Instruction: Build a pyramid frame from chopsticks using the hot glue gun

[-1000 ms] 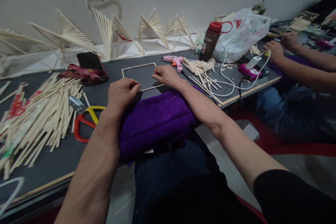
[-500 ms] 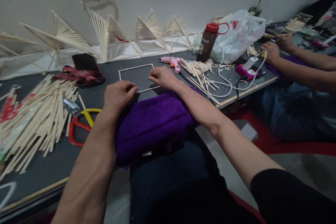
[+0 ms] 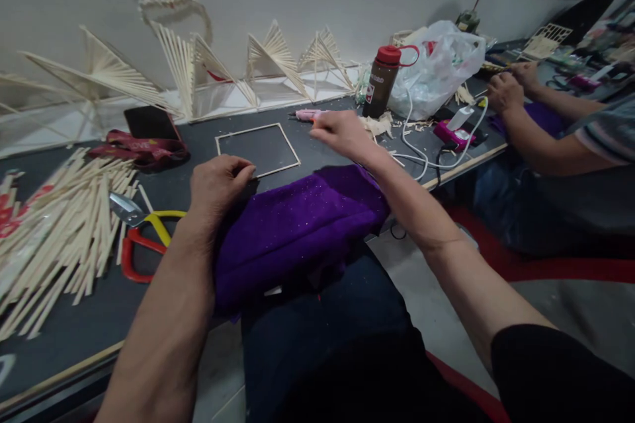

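Observation:
My left hand [image 3: 218, 185] is closed, thumb and forefinger pinched at the near left corner of a rectangular frame of thin wooden sticks [image 3: 290, 143]. The frame lies flat on the dark table, that corner hidden by my fingers. My right hand [image 3: 342, 132] has curled fingers and is right by a pink hot glue gun [image 3: 306, 114], covering its handle from view. Whether those fingers grip it cannot be seen. Under my forearms a folded purple cloth [image 3: 297, 218] lies along the table's edge and over my lap.
Loose wooden sticks [image 3: 84, 231] and red-and-yellow scissors [image 3: 161, 228] lie at left, near a maroon strap [image 3: 141, 149]. Twisted stick models [image 3: 278, 56] line the wall. A bottle [image 3: 381, 86], plastic bag [image 3: 431, 73] and white cable [image 3: 424, 162] stand right, beside another person's hands [image 3: 510, 86].
My right hand has moved right and away from the frame, over to the glue gun. My left hand stays at the frame's corner. The view has shifted slightly right.

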A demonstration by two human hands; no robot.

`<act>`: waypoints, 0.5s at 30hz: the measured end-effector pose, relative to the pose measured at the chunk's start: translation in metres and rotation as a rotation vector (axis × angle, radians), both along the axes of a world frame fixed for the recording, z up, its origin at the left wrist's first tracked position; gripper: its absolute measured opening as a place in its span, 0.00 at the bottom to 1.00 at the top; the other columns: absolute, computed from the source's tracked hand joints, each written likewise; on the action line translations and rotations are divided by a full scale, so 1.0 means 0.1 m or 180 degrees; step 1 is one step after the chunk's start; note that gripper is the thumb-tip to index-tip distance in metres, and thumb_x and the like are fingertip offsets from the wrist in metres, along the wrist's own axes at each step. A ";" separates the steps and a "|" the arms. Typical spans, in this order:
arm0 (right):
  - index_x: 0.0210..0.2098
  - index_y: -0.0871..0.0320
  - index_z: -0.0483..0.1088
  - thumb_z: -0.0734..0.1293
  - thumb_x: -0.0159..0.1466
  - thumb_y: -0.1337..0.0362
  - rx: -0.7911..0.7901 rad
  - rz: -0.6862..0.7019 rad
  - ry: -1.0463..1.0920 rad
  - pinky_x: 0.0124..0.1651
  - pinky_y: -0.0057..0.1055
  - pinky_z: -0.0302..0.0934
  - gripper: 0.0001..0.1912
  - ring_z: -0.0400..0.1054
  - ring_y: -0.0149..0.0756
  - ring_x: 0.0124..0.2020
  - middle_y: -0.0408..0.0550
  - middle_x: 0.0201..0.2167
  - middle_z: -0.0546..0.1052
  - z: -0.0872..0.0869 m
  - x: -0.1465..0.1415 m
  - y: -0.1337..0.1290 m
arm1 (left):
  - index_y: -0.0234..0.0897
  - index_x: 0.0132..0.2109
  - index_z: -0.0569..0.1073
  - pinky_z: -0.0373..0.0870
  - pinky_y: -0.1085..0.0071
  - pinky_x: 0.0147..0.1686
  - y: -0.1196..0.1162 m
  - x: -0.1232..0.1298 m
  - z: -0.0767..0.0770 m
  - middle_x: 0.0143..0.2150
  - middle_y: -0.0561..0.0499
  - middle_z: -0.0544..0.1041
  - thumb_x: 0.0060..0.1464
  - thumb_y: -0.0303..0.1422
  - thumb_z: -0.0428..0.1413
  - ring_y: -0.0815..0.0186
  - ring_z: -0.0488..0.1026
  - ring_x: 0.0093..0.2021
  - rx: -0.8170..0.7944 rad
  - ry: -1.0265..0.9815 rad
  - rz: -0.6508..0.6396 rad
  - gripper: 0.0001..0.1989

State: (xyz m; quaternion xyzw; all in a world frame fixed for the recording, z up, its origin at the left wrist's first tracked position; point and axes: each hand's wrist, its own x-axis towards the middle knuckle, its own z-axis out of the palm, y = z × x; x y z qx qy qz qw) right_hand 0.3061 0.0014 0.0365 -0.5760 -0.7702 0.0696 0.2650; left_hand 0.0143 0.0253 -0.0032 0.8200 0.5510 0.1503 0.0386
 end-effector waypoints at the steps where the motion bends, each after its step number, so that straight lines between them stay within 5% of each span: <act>1: 0.42 0.63 0.82 0.63 0.73 0.64 -0.0019 -0.0267 -0.0027 0.46 0.32 0.58 0.15 0.71 0.35 0.40 0.51 0.40 0.82 0.03 0.21 -0.05 | 0.32 0.52 0.85 0.69 0.63 0.51 0.00 0.01 -0.01 0.52 0.41 0.85 0.67 0.37 0.54 0.51 0.80 0.54 -0.0015 -0.0008 -0.0024 0.19; 5: 0.46 0.66 0.84 0.65 0.69 0.67 -0.0218 -0.1524 -0.0576 0.47 0.33 0.61 0.15 0.76 0.43 0.45 0.58 0.42 0.84 0.05 0.92 -0.23 | 0.38 0.50 0.86 0.72 0.60 0.52 0.02 0.03 -0.03 0.52 0.42 0.85 0.64 0.38 0.53 0.48 0.80 0.55 -0.0013 -0.0086 0.0018 0.18; 7: 0.48 0.66 0.84 0.65 0.69 0.67 -0.0498 -0.1780 -0.0945 0.48 0.34 0.62 0.16 0.77 0.46 0.49 0.62 0.46 0.85 0.01 1.10 -0.30 | 0.41 0.48 0.86 0.73 0.60 0.52 0.04 0.01 -0.04 0.51 0.43 0.86 0.62 0.38 0.54 0.48 0.81 0.55 -0.0015 -0.0120 0.0018 0.17; 15: 0.47 0.59 0.85 0.69 0.66 0.54 -0.1400 -0.2159 -0.1426 0.49 0.39 0.69 0.19 0.79 0.57 0.55 0.63 0.51 0.84 -0.16 0.97 -0.26 | 0.42 0.48 0.86 0.75 0.59 0.52 0.08 -0.03 -0.10 0.51 0.42 0.86 0.62 0.40 0.52 0.49 0.81 0.55 0.0024 -0.0030 -0.0074 0.19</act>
